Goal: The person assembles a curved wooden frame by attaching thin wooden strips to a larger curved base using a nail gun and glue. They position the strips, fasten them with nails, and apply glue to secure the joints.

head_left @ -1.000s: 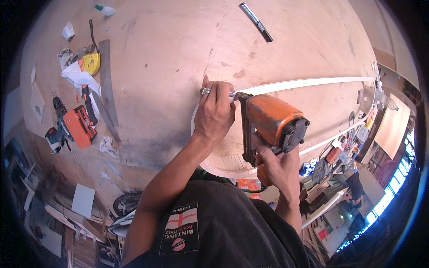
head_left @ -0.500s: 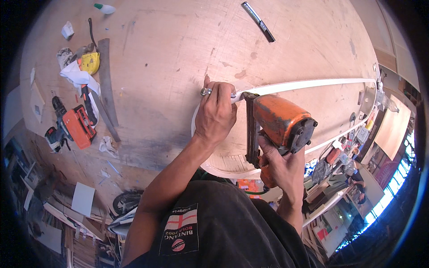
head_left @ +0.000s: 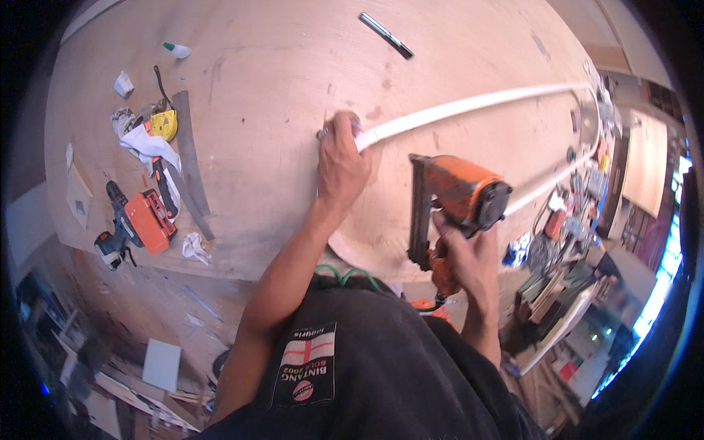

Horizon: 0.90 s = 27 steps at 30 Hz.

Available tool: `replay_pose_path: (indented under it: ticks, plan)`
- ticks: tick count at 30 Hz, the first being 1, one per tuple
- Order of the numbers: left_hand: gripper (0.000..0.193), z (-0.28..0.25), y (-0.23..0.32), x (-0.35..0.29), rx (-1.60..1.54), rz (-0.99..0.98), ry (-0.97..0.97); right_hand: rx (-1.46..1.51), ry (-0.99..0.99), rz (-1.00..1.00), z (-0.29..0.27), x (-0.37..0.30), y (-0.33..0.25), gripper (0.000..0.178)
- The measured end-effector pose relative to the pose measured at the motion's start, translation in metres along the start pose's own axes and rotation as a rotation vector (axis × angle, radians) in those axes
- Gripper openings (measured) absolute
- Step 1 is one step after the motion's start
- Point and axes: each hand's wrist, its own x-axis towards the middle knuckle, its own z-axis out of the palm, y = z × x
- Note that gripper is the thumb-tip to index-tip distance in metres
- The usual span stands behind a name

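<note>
An orange, scuffed nail gun [head_left: 460,187] is in my right hand [head_left: 471,262], fingers wrapped round its handle. The tool is held above the bench, its nose apart from the long, rounded frame with a white edge strip [head_left: 447,111]. My left hand [head_left: 343,165] is closed on that frame's left end, where the strip bends toward me. A small shiny metal piece shows at the left fingers, too blurred to name. The frame's near curve is partly hidden by my left forearm and the gun.
On the wooden bench [head_left: 257,169] at left lie a cordless drill [head_left: 117,220], an orange-red tool [head_left: 150,222], a yellow tape measure [head_left: 164,125], crumpled white cloth, grey strips [head_left: 189,147] and a glue bottle [head_left: 177,50]. A marker [head_left: 386,35] lies at the back. Clutter lines the right edge.
The nail gun has come away from the strip beside my left hand, leaving a gap. My left hand still holds the frame, whose far side now slants more. The whole view has shifted.
</note>
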Motion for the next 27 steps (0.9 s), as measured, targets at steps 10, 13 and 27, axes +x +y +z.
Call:
replay_pose_path:
  ticks: [10, 13, 27]
  plan:
    - [0.062, -0.025, -0.036, 0.022, -0.349, -0.188, -0.296, 0.193, 0.552, 0.039, -0.068, -0.131, 0.074, 0.043]
    - [0.061, -0.047, -0.05, 0.008, -0.328, -0.202, -0.348, 0.262, 0.685, 0.063, -0.08, -0.156, 0.104, 0.044]
    - [0.06, -0.022, -0.031, -0.209, -0.718, -0.309, 0.103, 1.118, 0.558, 0.018, -0.138, -0.042, 0.359, 0.026]
